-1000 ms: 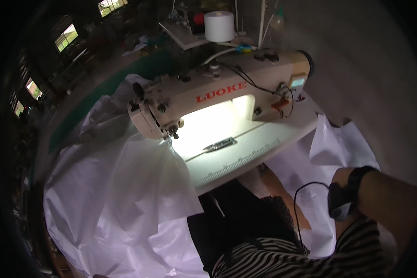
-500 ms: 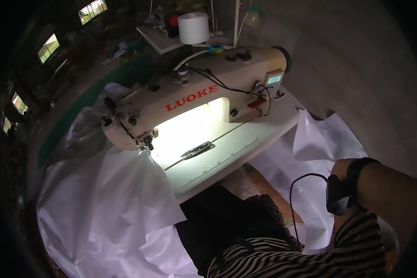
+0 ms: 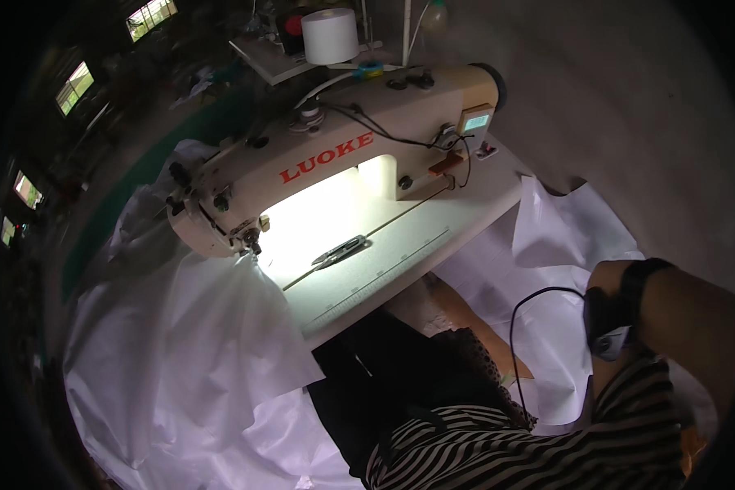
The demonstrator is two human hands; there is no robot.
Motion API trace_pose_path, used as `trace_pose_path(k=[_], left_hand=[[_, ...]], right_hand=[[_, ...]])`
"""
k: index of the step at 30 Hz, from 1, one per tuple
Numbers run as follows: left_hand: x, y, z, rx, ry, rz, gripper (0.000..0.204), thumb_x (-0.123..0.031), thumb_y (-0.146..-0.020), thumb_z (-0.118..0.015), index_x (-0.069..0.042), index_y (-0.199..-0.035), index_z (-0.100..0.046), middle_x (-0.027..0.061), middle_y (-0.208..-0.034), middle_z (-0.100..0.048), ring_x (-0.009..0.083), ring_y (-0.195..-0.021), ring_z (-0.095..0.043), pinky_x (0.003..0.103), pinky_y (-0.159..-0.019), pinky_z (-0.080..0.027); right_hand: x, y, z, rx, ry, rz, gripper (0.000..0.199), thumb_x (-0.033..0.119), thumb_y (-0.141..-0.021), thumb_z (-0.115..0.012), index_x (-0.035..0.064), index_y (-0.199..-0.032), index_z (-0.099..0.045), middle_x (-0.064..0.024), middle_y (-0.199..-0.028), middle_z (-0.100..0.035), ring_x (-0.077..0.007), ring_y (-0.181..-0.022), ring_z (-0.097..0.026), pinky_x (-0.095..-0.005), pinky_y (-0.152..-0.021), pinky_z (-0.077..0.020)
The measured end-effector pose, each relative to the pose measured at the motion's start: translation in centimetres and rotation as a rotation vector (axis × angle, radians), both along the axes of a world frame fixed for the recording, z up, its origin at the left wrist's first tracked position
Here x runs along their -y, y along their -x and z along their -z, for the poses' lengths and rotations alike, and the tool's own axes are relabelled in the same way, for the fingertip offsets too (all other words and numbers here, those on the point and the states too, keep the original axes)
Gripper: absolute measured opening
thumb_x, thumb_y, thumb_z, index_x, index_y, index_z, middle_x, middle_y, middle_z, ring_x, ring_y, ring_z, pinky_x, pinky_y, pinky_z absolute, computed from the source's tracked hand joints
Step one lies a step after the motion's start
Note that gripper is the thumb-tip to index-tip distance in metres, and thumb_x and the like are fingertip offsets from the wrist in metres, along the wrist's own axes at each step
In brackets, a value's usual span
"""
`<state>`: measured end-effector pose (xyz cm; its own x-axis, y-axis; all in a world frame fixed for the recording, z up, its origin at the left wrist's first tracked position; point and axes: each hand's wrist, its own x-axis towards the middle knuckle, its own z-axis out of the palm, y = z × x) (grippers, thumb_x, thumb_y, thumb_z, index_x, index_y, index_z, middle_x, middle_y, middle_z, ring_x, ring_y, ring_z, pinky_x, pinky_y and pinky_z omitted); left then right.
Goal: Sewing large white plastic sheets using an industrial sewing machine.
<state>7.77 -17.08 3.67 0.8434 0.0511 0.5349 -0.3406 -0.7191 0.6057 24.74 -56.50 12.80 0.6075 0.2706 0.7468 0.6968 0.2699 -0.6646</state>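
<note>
A white sewing machine (image 3: 327,159) stands in front of me, its lamp lighting the bed. White sheet material (image 3: 180,343) runs from under its needle area down over the left side. Metal thread snips (image 3: 340,251) lie on the bed, with no hand on them. At the right edge is my right forearm, with a black strap and device at the wrist. Of my right hand (image 3: 607,276) only a bent part by the wrist shows, over white material (image 3: 559,318); its fingers are hidden. My left hand is out of the picture.
A white thread cone (image 3: 330,37) stands behind the machine. The bed's front edge (image 3: 376,306) lies above my lap and dark clothing. A black cable (image 3: 514,343) loops down from the wrist device. A lit display (image 3: 476,122) sits at the machine's right end.
The machine and snips sit slightly higher and further left in the picture, as the view has shifted. My right wrist and its device have turned a little. The snips stay on the bed.
</note>
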Motion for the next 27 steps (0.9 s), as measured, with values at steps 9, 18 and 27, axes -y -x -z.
trace_pose_path(k=[9,18,27], left_hand=[[0.4,6.0,0.0,-0.19,0.027,-0.103,0.071,-0.022,-0.078,-0.076,-0.001,-0.137,-0.042,0.0156,-0.139,-0.046,0.0298,-0.126,-0.049,0.041,-0.107,-0.04],[1.0,5.8,0.5,-0.228,0.07,-0.084,0.078,-0.023,-0.076,-0.078,-0.001,-0.14,-0.038,0.0159,-0.142,-0.043,0.0303,-0.129,-0.046,0.04,-0.108,-0.039],[0.6,3.5,0.7,-0.227,0.097,-0.057,0.085,-0.023,-0.074,-0.08,-0.001,-0.143,-0.035,0.0163,-0.146,-0.04,0.0308,-0.132,-0.044,0.039,-0.109,-0.038]], right_hand=[[-1.4,0.6,3.9,-0.266,0.135,-0.118,0.027,0.022,-0.094,-0.056,-0.0013,-0.108,-0.061,-0.0123,-0.098,-0.063,-0.0238,-0.105,-0.056,-0.041,-0.094,-0.0379],[-1.1,0.9,4.9,-0.377,0.286,-0.116,0.025,0.019,-0.095,-0.057,-0.0015,-0.109,-0.061,-0.0129,-0.1,-0.064,-0.0227,-0.101,-0.059,-0.0386,-0.09,-0.0431],[-1.8,0.2,5.5,-0.449,0.423,-0.1,0.023,0.016,-0.096,-0.058,-0.0017,-0.11,-0.062,-0.0135,-0.103,-0.064,-0.0216,-0.098,-0.062,-0.0363,-0.085,-0.0483]])
